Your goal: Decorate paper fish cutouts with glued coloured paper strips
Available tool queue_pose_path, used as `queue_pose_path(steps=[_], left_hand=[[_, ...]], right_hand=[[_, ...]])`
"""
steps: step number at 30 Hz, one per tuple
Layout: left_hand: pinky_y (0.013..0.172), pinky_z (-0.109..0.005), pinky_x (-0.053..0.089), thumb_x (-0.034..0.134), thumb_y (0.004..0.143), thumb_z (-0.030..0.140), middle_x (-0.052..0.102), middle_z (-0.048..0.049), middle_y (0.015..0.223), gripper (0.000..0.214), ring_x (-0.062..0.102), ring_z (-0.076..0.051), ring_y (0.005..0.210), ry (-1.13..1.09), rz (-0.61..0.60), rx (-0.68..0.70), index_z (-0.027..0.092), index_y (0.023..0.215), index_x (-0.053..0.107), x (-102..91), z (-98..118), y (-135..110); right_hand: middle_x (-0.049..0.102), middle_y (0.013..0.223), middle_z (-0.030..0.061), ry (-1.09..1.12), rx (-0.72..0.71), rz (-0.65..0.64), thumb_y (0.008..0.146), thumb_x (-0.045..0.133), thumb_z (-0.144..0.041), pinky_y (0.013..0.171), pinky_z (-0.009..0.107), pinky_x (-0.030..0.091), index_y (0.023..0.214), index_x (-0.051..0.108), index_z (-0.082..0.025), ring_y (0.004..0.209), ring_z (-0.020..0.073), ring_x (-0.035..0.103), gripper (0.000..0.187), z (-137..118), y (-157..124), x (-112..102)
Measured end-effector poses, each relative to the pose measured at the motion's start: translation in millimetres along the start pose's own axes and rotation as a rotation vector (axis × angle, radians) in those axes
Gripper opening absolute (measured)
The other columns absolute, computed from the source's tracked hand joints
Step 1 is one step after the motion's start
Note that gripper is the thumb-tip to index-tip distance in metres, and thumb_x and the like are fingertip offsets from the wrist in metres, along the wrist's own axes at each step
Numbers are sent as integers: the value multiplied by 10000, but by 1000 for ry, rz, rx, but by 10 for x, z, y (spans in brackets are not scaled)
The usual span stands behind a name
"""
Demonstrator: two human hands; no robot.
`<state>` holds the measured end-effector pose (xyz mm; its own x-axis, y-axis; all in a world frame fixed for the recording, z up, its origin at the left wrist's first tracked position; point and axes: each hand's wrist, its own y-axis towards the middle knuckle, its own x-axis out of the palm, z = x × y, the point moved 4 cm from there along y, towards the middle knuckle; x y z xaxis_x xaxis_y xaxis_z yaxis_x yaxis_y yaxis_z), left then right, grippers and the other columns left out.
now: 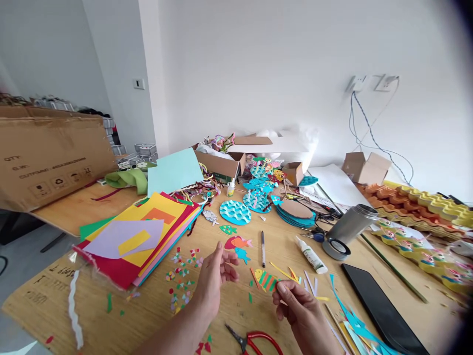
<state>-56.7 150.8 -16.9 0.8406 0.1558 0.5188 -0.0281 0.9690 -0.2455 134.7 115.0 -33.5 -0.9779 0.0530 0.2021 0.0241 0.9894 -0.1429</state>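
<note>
Between thumb and fingers, my right hand (297, 308) pinches the tail end of a yellow paper fish (265, 279) with green and orange stripes. To its left, my left hand (218, 271) is raised over the table, fingers loosely curled and apart, holding nothing. Just beyond it lie orange, red and blue paper fish (242, 254) and a green spotted paper fish (228, 229). Small coloured paper bits (180, 276) are scattered left of my left wrist. Red-handled scissors (254, 340) rest at the near edge, below and between my hands.
A pen (263, 249), a glue bottle (311, 255) and a black phone (382, 305) lie to the right. Stacked coloured paper (148, 236) sits at left. Blue wavy discs (235, 212) are farther back. A metal flask (351, 224) lies tilted near egg trays (417, 207).
</note>
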Motion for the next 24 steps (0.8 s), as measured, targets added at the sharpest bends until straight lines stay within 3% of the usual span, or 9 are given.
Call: queue_pose_path(steps=[7,11,15,17,21,24], left_hand=[[511,-259,437,555,696,722,635,-72,659,629,548,-129,495,-136,32,2,97,717,624,-45,-19,39],[488,-253,426,624,679,665,628,-57,635,561,546,-129,475,-131,8,-35,105,698,621,-25,-69,33],[489,-250,426,646,662,656,632,-61,632,552,540,-124,471,-125,7,-55,106,687,627,-31,-65,40],[491,-250,429,650,651,665,635,-64,635,562,545,-125,476,-128,-2,-69,104,691,633,-33,-63,52],[461,-243,416,718,554,654,631,-60,612,570,535,-121,447,-133,-4,-117,101,667,637,-28,-110,91],[435,-243,408,725,509,672,622,-57,588,597,521,-116,417,-110,-14,-142,97,643,636,-12,-150,118]], right_hand=[[595,620,1,-166,7,-7,657,750,-515,470,213,415,666,657,-162,508,85,485,365,-329,296,9],[610,655,9,-383,-10,-122,682,682,-593,510,229,447,693,623,-162,572,111,546,436,-476,789,129],[616,651,10,-510,59,-120,698,705,-533,493,227,457,689,602,-144,580,118,567,402,-398,1331,180],[636,726,32,-610,111,-101,798,654,-439,546,252,493,776,621,-121,642,136,598,320,-337,1542,178],[598,1143,76,-810,184,-52,901,560,-323,793,396,528,1158,560,-156,945,197,615,307,-282,1826,142],[574,1197,77,-942,168,-9,897,565,-328,826,418,517,1193,545,-166,997,216,599,337,-298,1961,105]])
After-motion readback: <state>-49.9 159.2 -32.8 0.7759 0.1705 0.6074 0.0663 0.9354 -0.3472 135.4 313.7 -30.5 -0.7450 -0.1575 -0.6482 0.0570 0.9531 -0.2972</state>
